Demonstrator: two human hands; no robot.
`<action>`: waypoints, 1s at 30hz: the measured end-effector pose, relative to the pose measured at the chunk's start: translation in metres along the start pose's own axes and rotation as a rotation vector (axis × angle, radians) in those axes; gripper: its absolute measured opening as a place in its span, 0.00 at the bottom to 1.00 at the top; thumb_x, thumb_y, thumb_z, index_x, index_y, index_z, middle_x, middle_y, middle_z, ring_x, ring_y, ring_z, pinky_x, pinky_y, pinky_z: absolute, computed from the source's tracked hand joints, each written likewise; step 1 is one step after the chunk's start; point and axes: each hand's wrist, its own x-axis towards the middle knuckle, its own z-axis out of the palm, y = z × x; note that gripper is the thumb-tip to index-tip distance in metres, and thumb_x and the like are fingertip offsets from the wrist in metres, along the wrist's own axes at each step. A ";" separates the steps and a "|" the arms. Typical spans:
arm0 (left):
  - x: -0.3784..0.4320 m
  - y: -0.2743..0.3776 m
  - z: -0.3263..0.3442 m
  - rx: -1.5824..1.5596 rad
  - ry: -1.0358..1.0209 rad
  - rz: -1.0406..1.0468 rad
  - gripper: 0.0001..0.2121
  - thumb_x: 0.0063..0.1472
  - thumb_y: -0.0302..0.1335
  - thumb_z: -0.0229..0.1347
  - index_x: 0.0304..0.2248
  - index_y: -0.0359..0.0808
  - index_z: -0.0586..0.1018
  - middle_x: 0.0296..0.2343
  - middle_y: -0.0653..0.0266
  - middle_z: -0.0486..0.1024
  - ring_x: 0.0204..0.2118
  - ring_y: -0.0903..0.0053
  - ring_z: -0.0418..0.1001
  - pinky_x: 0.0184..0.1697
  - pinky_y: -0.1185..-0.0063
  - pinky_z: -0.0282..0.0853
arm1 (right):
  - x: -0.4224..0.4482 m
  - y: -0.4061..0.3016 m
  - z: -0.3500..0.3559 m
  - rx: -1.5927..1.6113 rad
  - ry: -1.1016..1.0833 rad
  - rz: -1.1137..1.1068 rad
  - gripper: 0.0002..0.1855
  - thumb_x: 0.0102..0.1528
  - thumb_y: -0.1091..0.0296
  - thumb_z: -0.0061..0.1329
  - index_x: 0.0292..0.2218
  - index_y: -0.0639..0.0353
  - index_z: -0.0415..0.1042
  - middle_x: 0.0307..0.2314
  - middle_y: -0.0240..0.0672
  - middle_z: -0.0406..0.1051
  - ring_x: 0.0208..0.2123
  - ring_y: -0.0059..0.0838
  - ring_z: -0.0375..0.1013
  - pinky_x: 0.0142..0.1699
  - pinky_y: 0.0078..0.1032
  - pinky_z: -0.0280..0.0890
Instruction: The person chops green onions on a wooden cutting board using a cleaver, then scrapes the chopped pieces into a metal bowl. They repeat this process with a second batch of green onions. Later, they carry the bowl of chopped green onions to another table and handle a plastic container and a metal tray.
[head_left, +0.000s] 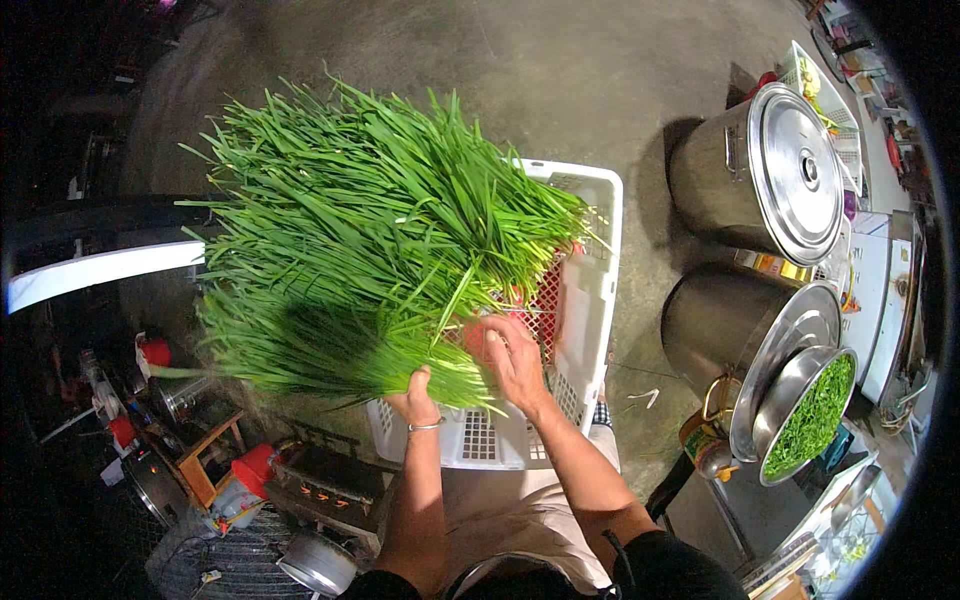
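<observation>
A large heap of long green leaves that look like garlic chives (360, 195) lies over a white plastic crate (495, 450), with the pale cut ends pointing right. My left hand (416, 401) is closed around a bunch of the chives (450, 371) at the heap's near edge, thumb on top. Close to the cut ends of that bunch is my right hand (514, 364), fingers bent and slightly apart, with nothing visible in it. Whether it touches the ends I cannot tell. Red mesh (546, 315) shows inside the crate, partly covered by the leaves.
To the right stand a lidded steel stockpot (709, 172) and a second pot (712, 322). A steel bowl of chopped greens (810, 420) rests on the second pot's lid. A bottle (705, 442) is beside it. At lower left are a metal pot (319, 559) and a red container (255, 469).
</observation>
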 end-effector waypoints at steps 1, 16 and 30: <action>-0.004 0.008 0.006 -0.014 0.007 -0.019 0.20 0.44 0.15 0.51 0.41 0.25 0.72 0.36 0.61 0.73 0.34 0.74 0.71 0.39 0.77 0.70 | 0.004 0.005 0.003 -0.025 -0.022 -0.016 0.15 0.60 0.66 0.42 0.45 0.64 0.69 0.42 0.49 0.70 0.47 0.47 0.68 0.54 0.37 0.61; -0.008 0.026 0.008 -0.059 -0.131 -0.203 0.27 0.42 0.18 0.52 0.47 0.28 0.70 0.43 0.60 0.71 0.45 0.70 0.70 0.51 0.76 0.65 | 0.015 -0.007 0.052 0.020 -0.325 0.174 0.33 0.64 0.45 0.28 0.56 0.68 0.59 0.48 0.57 0.61 0.53 0.54 0.58 0.60 0.41 0.50; -0.001 0.021 -0.013 -0.125 -0.443 -0.373 0.34 0.53 0.23 0.58 0.59 0.35 0.59 0.56 0.62 0.60 0.58 0.70 0.61 0.60 0.72 0.58 | 0.006 -0.052 0.046 -0.369 -0.359 -0.063 0.42 0.57 0.30 0.32 0.42 0.71 0.67 0.38 0.54 0.64 0.44 0.51 0.64 0.50 0.45 0.59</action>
